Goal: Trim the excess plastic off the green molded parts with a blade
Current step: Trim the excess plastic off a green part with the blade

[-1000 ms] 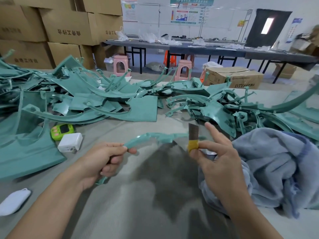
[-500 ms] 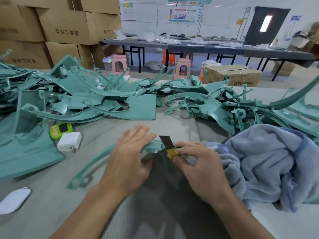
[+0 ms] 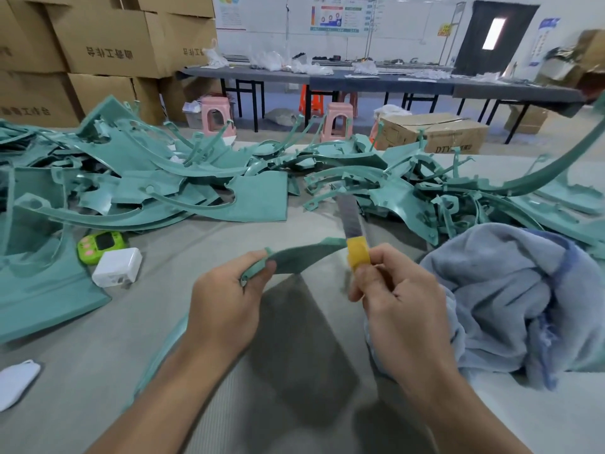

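My left hand [image 3: 226, 303] grips a curved green molded part [image 3: 301, 257] by its near end and holds it lifted above the table. The part's far tip reaches the yellow tape wrap on the blade [image 3: 352, 221]. My right hand [image 3: 396, 299] pinches that taped end, and the bare steel blade points up and away from me. A big heap of green molded parts [image 3: 183, 181] spreads across the back of the table from left to right.
A blue-grey cloth [image 3: 510, 296] is bunched at the right, just past my right hand. A green timer [image 3: 101, 245] and a white charger block [image 3: 118, 271] lie at the left, a white mask [image 3: 18, 381] near the front left edge. A dark mat [image 3: 294, 339] lies under my hands.
Half a second ago my left hand pressed the part flat on the table with the blade low beside it. Now the part is lifted in my left hand and the blade stands upright.
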